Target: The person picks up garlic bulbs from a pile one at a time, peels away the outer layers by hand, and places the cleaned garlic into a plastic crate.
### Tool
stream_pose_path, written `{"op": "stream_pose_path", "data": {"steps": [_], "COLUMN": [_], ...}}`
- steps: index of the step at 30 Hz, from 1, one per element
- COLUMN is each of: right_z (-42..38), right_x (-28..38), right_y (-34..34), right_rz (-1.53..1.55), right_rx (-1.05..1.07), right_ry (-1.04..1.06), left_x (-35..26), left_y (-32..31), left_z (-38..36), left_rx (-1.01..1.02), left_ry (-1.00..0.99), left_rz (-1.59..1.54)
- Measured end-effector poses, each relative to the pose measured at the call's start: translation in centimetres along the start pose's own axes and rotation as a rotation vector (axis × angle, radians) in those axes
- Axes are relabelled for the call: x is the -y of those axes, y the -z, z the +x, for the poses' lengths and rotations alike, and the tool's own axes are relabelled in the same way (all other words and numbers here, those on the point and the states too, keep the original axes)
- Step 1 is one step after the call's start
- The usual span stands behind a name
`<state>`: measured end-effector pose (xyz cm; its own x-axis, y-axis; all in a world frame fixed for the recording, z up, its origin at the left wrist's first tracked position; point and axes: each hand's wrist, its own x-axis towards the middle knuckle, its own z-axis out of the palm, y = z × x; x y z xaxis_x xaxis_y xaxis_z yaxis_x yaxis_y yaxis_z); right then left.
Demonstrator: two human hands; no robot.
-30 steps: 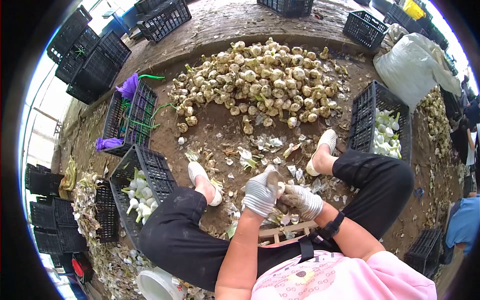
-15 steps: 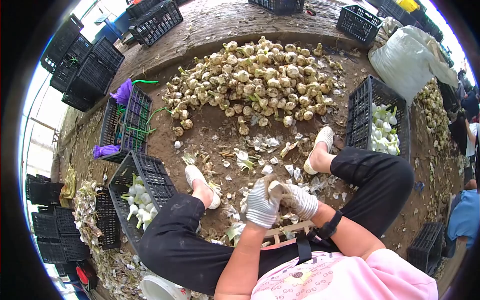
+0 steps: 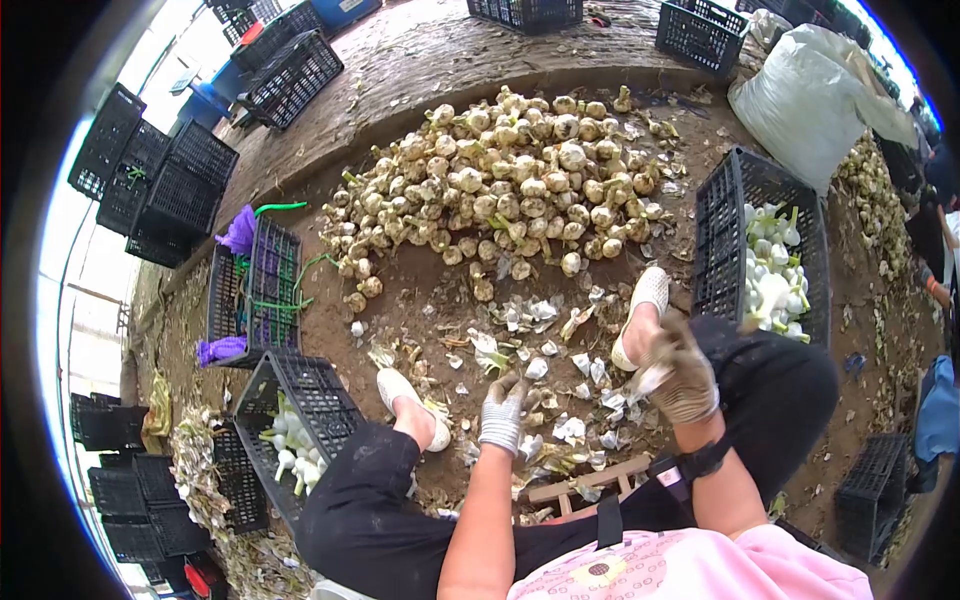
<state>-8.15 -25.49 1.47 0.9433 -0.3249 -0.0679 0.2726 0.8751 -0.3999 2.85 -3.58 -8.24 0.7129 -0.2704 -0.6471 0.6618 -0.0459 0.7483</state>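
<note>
My left hand, in a striped, dirty glove, is held over the peel-strewn ground between my feet, its fingers bent. Whether anything is in it cannot be made out. My right hand, also gloved, is raised beside my right knee and smeared by motion. A white garlic bulb lies or falls, blurred, at the right crate, which holds peeled white bulbs. Beyond my feet lies a large heap of unpeeled garlic. Peeled bulbs also sit in the tilted left crate.
A crate with purple netting stands at the left. A white sack leans at the upper right. Stacked black crates line the far left. Part of another person in blue shows at the right edge.
My hands were together before my lap and are now apart. The right hand has moved right toward the right crate; the left has shifted slightly left. The view has shifted a little.
</note>
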Motion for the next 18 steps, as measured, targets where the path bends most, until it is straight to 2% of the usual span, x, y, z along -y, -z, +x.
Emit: {"op": "stream_pose_path", "data": {"steps": [1, 2, 3, 4, 5, 6, 7, 8, 11, 12, 14, 16, 17, 18], "right_z": [0.0, 0.6, 0.9, 1.7, 1.3, 1.6, 2.2, 2.2, 1.9, 2.2, 4.2, 4.9, 5.2, 5.5], "right_x": [-0.5, -1.0, -2.0, -3.4, -4.5, -5.6, -5.2, -6.2, -8.4, -8.3, -6.7, -6.6, -6.8, -6.8], "right_y": [0.7, 1.4, 0.8, 2.2, 2.0, 2.9, 1.4, 2.9, 7.6, 7.7, 4.6, 4.5, 4.9, 5.3], "right_rz": [-0.034, -0.052, -0.435, -0.590, -0.848, -1.348, -1.472, -1.494, -1.277, -1.136, -1.006, -1.109, -1.092, -1.075], "right_rx": [-0.083, -0.160, -0.207, -0.098, -0.017, 0.105, 0.045, 0.023, -0.066, -0.104, -0.297, -0.189, -0.197, -0.202], "right_ry": [-0.087, -0.308, -0.384, -0.522, -0.486, -0.324, -0.386, -0.307, -0.386, -0.454, -0.748, -0.569, -0.536, -0.504], "left_x": [1.4, 2.8, 2.6, -0.6, -3.5, -5.4, -4.6, -4.2, -5.9, -6.9, -8.0, -7.2, -6.3, -7.6], "left_y": [1.0, 2.2, 2.2, 0.5, -1.4, -2.7, -2.2, -2.2, -4.7, -5.6, -6.7, -7.9, -8.6, -8.8], "left_z": [2.5, 5.3, 7.1, 6.6, 6.8, 7.8, 11.6, 15.2, 24.2, 27.1, 32.0, 36.4, 37.4, 36.5], "left_rx": [-0.005, -0.012, -0.104, -0.126, -0.179, -0.234, -0.188, -0.192, -0.254, -0.288, -0.344, -0.260, -0.293, -0.163], "left_ry": [-0.092, -0.184, -0.258, -0.236, -0.218, -0.203, -0.298, -0.322, -0.417, -0.378, -0.267, -0.311, -0.192, -0.191], "left_rz": [0.093, 0.188, 0.332, 0.365, 0.515, 0.661, 0.680, 0.662, 0.695, 0.733, 0.816, 0.906, 1.006, 0.885]}}
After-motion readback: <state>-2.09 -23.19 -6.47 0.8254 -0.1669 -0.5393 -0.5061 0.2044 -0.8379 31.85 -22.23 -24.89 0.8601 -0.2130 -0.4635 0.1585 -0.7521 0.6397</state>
